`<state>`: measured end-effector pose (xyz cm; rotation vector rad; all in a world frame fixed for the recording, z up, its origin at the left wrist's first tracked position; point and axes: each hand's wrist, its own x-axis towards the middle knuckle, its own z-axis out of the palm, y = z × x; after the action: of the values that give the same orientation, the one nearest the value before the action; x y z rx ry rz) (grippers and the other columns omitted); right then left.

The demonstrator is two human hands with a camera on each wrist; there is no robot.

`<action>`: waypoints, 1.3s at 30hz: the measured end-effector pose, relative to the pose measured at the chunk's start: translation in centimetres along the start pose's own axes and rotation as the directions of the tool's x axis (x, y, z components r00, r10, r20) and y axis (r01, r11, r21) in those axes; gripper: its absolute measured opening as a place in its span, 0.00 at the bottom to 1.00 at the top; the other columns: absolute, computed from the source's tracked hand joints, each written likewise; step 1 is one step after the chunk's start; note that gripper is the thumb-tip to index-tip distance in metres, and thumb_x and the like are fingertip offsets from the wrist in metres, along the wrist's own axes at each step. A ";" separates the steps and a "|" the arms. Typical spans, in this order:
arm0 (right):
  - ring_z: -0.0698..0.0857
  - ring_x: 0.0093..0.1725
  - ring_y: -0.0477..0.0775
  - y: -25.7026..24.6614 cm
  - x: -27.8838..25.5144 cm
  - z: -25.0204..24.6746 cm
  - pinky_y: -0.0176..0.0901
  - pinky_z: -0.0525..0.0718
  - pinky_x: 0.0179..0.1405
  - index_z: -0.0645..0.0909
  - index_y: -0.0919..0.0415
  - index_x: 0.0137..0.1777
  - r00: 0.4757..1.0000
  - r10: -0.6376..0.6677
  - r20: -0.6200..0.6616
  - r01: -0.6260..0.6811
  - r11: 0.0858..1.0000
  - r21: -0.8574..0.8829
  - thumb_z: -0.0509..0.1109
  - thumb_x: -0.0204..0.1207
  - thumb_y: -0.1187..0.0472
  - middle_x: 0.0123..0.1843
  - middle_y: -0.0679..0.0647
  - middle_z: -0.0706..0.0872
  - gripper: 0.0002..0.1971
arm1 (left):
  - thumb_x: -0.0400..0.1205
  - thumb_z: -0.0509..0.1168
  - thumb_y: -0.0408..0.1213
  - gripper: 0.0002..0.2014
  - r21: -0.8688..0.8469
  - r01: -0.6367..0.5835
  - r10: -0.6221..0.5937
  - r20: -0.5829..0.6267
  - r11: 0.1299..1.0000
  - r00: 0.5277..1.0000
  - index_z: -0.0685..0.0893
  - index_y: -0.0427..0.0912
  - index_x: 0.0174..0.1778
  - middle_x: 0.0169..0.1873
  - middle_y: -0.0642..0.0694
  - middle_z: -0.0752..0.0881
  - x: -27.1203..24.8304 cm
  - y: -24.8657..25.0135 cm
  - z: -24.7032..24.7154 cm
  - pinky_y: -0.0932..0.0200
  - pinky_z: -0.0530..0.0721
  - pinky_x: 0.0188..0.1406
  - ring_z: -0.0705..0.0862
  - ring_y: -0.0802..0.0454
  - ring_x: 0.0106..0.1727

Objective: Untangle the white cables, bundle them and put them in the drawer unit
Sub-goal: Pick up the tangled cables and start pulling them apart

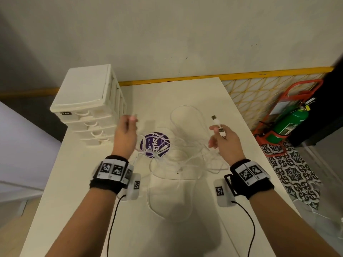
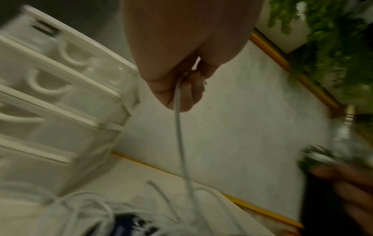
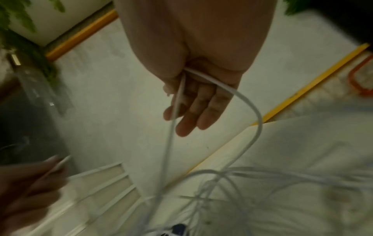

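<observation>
A tangle of white cables (image 1: 178, 156) lies in the middle of the white table (image 1: 83, 210). My left hand (image 1: 130, 123) is raised above the tangle's left side. In the left wrist view its curled fingers (image 2: 187, 89) pinch one white cable (image 2: 179, 127) that hangs down to the heap. My right hand (image 1: 220, 131) is lifted at the tangle's right and grips two USB plug ends (image 1: 215, 120) that stick up past its fingers. Two strands (image 3: 248, 108) run from that hand down to the pile. The white drawer unit (image 1: 87, 101) stands back left with its drawers closed.
A round purple disc (image 1: 155, 144) lies under the cables. The wall runs right behind the table. A green fire extinguisher (image 1: 289, 123) in a red stand is on the floor to the right. The table's right edge (image 1: 259, 151) runs close to my right hand.
</observation>
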<state>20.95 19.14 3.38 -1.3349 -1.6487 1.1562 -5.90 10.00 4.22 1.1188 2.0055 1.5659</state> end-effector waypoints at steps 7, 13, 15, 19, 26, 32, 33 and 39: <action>0.77 0.30 0.34 -3.1 -2.0 5.3 0.33 0.73 0.37 0.79 0.55 0.51 0.910 -0.181 0.373 0.207 0.978 -0.031 0.62 0.82 0.56 0.32 0.41 0.79 0.05 | 0.88 0.53 0.40 0.06 -0.269 0.254 -0.156 0.339 0.929 0.928 0.69 0.43 0.48 0.29 0.49 0.75 -4.6 4.0 6.2 0.69 0.70 0.21 0.70 0.60 0.22; 0.70 0.31 0.44 -3.0 -2.8 5.9 0.36 0.70 0.36 0.76 0.72 0.54 0.861 -0.165 0.481 0.162 0.986 0.049 0.53 0.85 0.56 0.33 0.51 0.73 0.18 | 0.87 0.57 0.38 0.08 -0.337 0.257 -0.137 0.341 0.906 0.930 0.79 0.38 0.52 0.31 0.49 0.78 -4.1 4.4 6.0 0.69 0.76 0.27 0.78 0.64 0.25; 0.71 0.28 0.44 -2.8 -2.8 6.1 0.36 0.71 0.34 0.79 0.70 0.50 0.855 -0.153 0.496 0.174 0.985 0.004 0.53 0.86 0.57 0.30 0.50 0.75 0.18 | 0.87 0.56 0.38 0.11 -0.273 0.193 -0.094 0.338 0.943 0.937 0.80 0.43 0.43 0.26 0.53 0.79 -4.0 4.1 5.8 0.64 0.76 0.30 0.75 0.61 0.26; 0.69 0.23 0.45 -2.4 -2.5 6.3 0.34 0.69 0.27 0.83 0.63 0.45 0.906 -0.111 0.409 0.102 0.994 0.045 0.57 0.84 0.57 0.24 0.50 0.72 0.15 | 0.88 0.55 0.38 0.10 -0.238 0.149 -0.064 0.330 0.960 0.942 0.78 0.44 0.43 0.24 0.57 0.78 -3.9 3.9 5.5 0.64 0.73 0.28 0.71 0.60 0.24; 0.72 0.32 0.48 -2.5 -2.7 6.8 0.43 0.70 0.38 0.77 0.58 0.35 0.915 -0.091 0.393 0.118 0.992 -0.044 0.55 0.85 0.56 0.29 0.48 0.72 0.17 | 0.87 0.58 0.38 0.07 -0.290 0.155 -0.033 0.385 0.944 0.922 0.79 0.41 0.54 0.35 0.48 0.77 -4.8 4.1 6.2 0.66 0.81 0.40 0.78 0.58 0.36; 0.75 0.26 0.48 -1.9 -2.8 6.5 0.39 0.72 0.35 0.72 0.54 0.29 0.881 -0.067 0.468 0.143 0.981 -0.129 0.52 0.85 0.53 0.24 0.49 0.77 0.22 | 0.85 0.61 0.42 0.06 -0.215 0.171 -0.056 0.456 0.962 0.888 0.76 0.43 0.49 0.37 0.44 0.79 -4.7 2.8 6.5 0.47 0.79 0.47 0.78 0.49 0.40; 0.76 0.25 0.48 -1.8 -2.7 6.4 0.37 0.72 0.33 0.73 0.53 0.28 0.881 -0.058 0.469 0.135 0.982 -0.131 0.53 0.85 0.53 0.24 0.50 0.78 0.22 | 0.85 0.61 0.43 0.07 -0.192 0.156 -0.049 0.472 0.969 0.880 0.75 0.42 0.50 0.37 0.47 0.80 -4.8 2.7 6.6 0.50 0.79 0.47 0.78 0.51 0.40; 0.85 0.38 0.42 -0.9 -1.4 4.8 0.36 0.79 0.45 0.88 0.58 0.43 0.872 -0.012 0.490 0.094 0.985 -0.143 0.65 0.80 0.51 0.38 0.49 0.89 0.14 | 0.86 0.59 0.41 0.07 -0.052 0.060 -0.031 0.446 0.997 0.895 0.75 0.40 0.50 0.36 0.49 0.77 -4.9 1.9 7.0 0.68 0.76 0.41 0.76 0.54 0.37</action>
<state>16.51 16.73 2.57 -1.1385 -2.1672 1.4332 2.71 10.93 2.86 1.2599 1.6494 1.2028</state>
